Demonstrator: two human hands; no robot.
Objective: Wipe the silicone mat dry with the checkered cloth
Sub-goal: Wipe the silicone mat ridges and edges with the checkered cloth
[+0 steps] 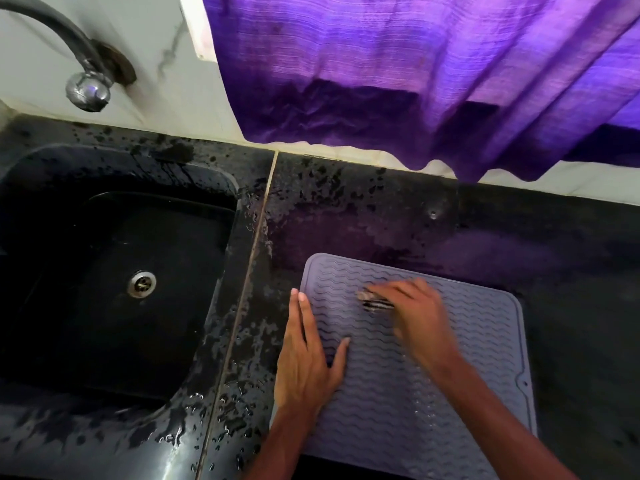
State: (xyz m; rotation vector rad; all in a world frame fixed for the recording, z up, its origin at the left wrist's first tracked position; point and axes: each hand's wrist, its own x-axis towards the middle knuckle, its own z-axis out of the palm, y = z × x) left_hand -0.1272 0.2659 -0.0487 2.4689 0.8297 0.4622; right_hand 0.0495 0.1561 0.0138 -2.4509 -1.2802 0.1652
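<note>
Left fingers (304, 317) flat; right (389, 292) round cloth (375, 304)

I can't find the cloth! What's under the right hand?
A small bit of checkered cloth pokes out beneath the right hand, on the silicone mat. The hand covers the rest.

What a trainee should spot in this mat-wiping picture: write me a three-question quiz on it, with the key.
1. True or false: the left hand rests flat on the silicone mat.
2. The checkered cloth is: A) hanging on the tap; B) bunched under the right hand on the mat; C) lying in the drain.
3. Fill in: the sink lies on the mat's ____ side.
Key: 1 true; 2 B; 3 left.
</note>
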